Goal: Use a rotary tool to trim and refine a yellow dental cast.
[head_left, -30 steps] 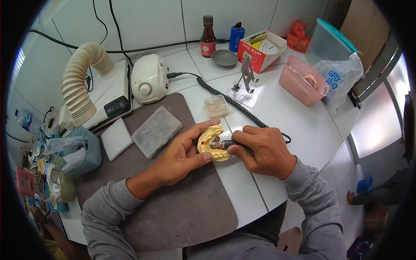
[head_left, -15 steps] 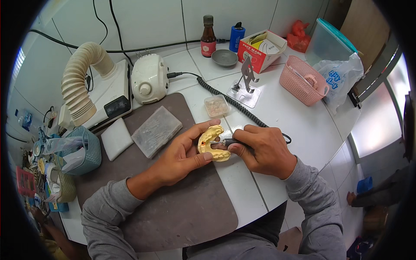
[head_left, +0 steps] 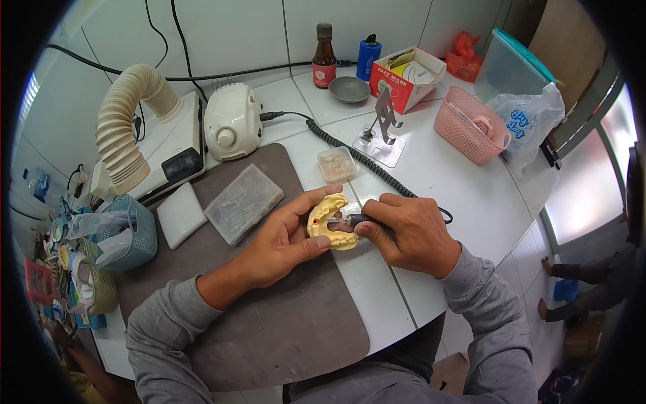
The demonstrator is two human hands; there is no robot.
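My left hand (head_left: 282, 236) grips a yellow plaster dental cast (head_left: 344, 241), its curved arch opening toward the right. A small red spot shows on the cast's left side. Closed around a dark rotary handpiece (head_left: 356, 219) is my right hand (head_left: 410, 232). The handpiece's thin metal tip points left into the hollow of the arch, near the red spot; whether it touches the plaster I cannot tell. Behind my right hand, a coiled black cord (head_left: 363, 160) leads back to a white control unit (head_left: 232, 124).
A clear box of burs (head_left: 243, 202) and a white flat box (head_left: 182, 215) lie on the brown mat (head_left: 282, 316). Beyond the cast are a small clear container (head_left: 336, 165) and a metal stand (head_left: 385, 145). A ribbed hose (head_left: 121, 128) arches at left; a pink basket (head_left: 468, 128) stands at right.
My hands, the cast and the handpiece stay nearly in place. At the far right, another person's arms or legs in dark clothing have come further into view.
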